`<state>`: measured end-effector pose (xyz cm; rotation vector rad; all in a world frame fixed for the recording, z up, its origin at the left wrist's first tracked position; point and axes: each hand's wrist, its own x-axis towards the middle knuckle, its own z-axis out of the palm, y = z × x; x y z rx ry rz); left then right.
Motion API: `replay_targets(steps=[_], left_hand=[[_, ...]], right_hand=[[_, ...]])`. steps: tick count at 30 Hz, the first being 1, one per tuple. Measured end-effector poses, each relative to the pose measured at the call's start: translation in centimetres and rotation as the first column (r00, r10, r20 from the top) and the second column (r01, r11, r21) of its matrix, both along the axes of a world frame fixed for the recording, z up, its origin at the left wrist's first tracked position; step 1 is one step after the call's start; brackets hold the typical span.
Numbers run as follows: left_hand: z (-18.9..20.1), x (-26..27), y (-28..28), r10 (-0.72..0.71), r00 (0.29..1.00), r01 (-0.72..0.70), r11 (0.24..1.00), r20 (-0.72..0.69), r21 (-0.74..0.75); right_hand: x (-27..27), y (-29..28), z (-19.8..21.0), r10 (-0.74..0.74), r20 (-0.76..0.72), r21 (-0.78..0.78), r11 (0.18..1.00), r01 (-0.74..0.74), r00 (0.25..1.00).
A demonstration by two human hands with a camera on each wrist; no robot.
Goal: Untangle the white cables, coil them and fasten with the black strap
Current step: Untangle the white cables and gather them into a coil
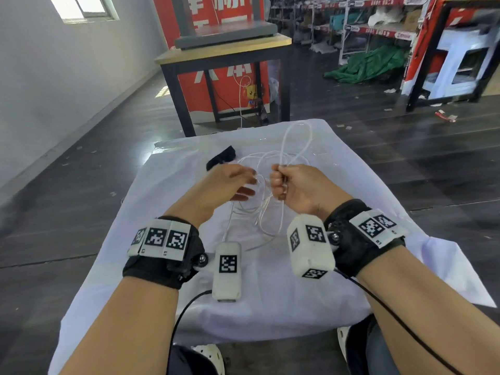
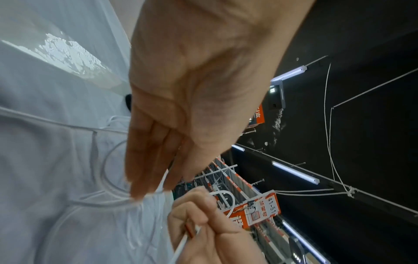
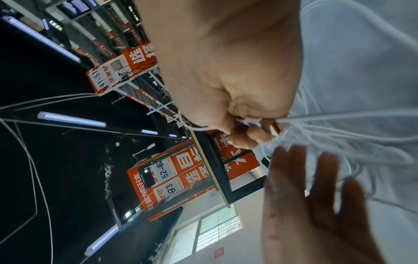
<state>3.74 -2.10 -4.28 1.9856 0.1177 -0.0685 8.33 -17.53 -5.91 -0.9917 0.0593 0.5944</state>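
A tangle of white cables [image 1: 260, 221] lies on the white cloth-covered table [image 1: 270, 307], with one long loop reaching toward the far edge. My right hand [image 1: 280, 182] is a fist that grips a bundle of cable strands and lifts them above the cloth; the right wrist view shows the strands [image 3: 339, 117] running out of the right hand [image 3: 251, 128]. My left hand [image 1: 244, 185] is just left of it, fingers straight, its fingertips [image 2: 138, 192] brushing a cable loop [image 2: 102, 167]. The black strap [image 1: 220, 158] lies on the cloth beyond the left hand.
Beyond the cloth stands a black-framed wooden table [image 1: 224, 47] in front of a red banner. Shelving racks [image 1: 378, 23] and a green tarp [image 1: 370, 66] are at the back right. My knees and white shoes [image 1: 208, 353] are at the near edge.
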Motion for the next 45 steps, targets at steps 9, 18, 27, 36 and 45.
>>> replay_targets(steps=[9, 18, 27, 36, 45], left_hand=[[-0.3, -1.3, -1.5, -0.309, 0.928, 0.362, 0.878, -0.208, 0.314], [-0.1, -1.7, -1.3, -0.399, 0.851, 0.522, 0.723, -0.343, 0.453], [2.4, -2.5, 0.8, -0.330, 0.932, 0.357, 0.906, -0.149, 0.228], [2.2, -1.0, 0.7, 0.060, 0.994, -0.065, 0.996, 0.086, 0.053], [1.7, -0.6, 0.6, 0.211, 0.977, -0.210, 0.977, 0.034, -0.033]], right_hand=[[0.1, -0.3, -0.2, -0.193, -0.110, 0.080, 0.976, 0.203, 0.975], [0.8, -0.6, -0.2, -0.404, -0.039, 0.141, 0.903, 0.405, 0.914], [0.0, -0.6, -0.5, -0.019, 0.298, -0.469, 0.868, 0.164, 0.954], [-1.3, -0.1, -0.2, 0.348, 0.178, -0.604, 0.777, -0.177, 0.920], [-1.8, 0.1, 0.2, 0.528, 0.164, -0.640, 0.699, -0.318, 0.833]])
